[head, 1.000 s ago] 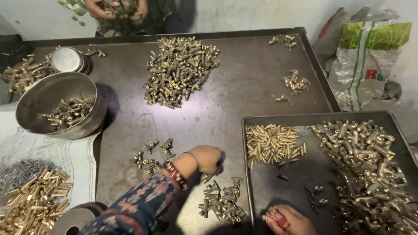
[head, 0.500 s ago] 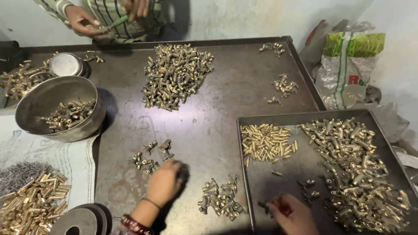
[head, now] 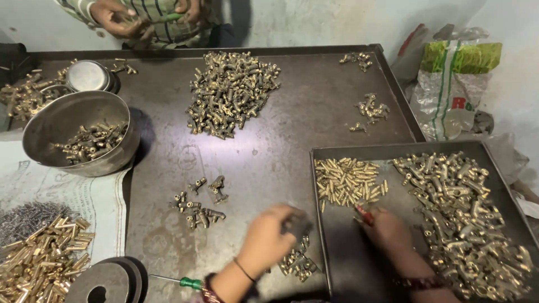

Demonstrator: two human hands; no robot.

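Hands at the brass fittings

Here, the left hand [head: 268, 240] curls over a small heap of fittings [head: 297, 262] on the table [head: 269, 163], grasping a dark piece. The right hand [head: 387, 230] rests inside the tray [head: 348, 264], pinching something red just below the pins [head: 348, 180].

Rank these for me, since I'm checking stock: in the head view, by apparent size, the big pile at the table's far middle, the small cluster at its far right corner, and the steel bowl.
1. steel bowl
2. big pile, looks alike in spread; unsure
3. small cluster

Dark metal table [head: 314, 84], pale plastered wall [head: 337, 22] behind, dim indoor light.
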